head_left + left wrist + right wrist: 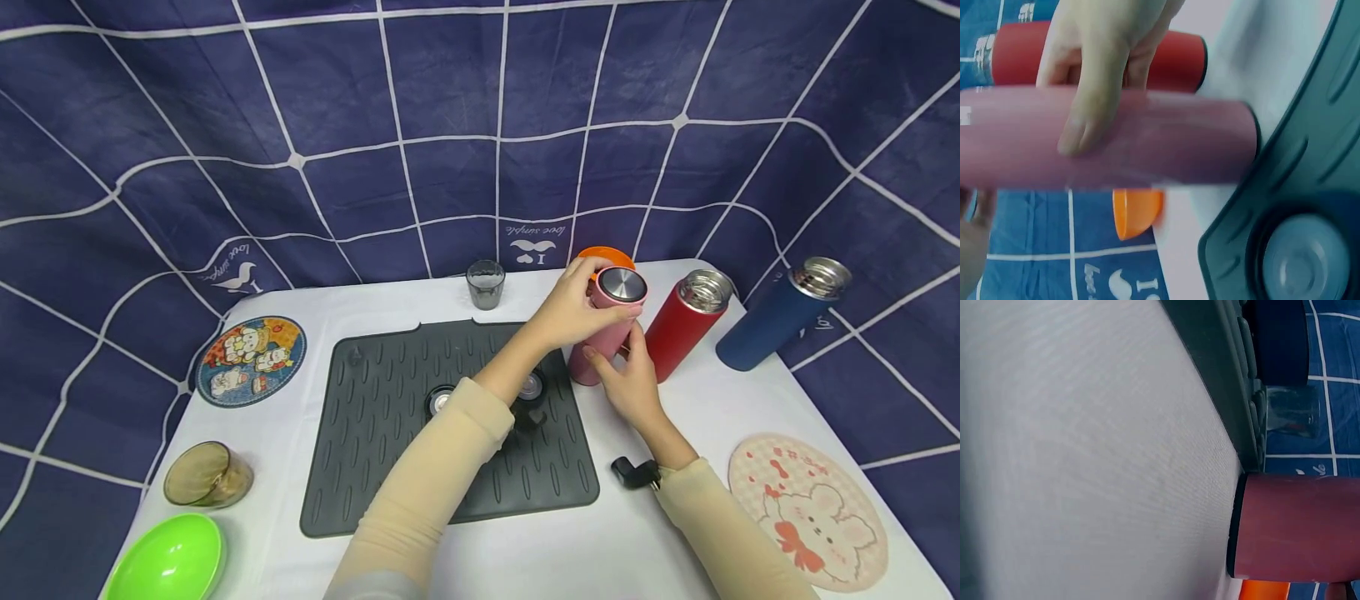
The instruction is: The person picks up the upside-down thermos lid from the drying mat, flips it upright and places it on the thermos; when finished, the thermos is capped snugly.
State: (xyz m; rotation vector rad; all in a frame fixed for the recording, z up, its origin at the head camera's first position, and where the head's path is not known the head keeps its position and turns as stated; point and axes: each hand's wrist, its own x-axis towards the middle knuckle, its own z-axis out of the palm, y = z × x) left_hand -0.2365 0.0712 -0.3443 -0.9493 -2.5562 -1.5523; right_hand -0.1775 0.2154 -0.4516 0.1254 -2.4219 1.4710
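Note:
A pink thermos bottle [592, 358] with a silver-topped lid [624, 284] stands upright on the white table, beside the mat's right edge. My left hand [573, 308] grips the lid end, fingers behind and thumb in front. Lower down, my right hand [632, 379] holds the bottle's body; its thumb lies across the pink side in the left wrist view. The right wrist view catches the bottle's base [1297, 528] on the tabletop. Just right of it stands a lidless red thermos bottle [684, 325], steel mouth showing, and farther right a lidless blue one [780, 317].
The dark grey ribbed mat [375, 433] bears two black round lids, one [438, 400] partly behind my left arm. Behind are a small glass [486, 285] and an orange bowl [1137, 212]. An amber glass [208, 475], green bowl [168, 558] and round placemats [251, 360] lie around.

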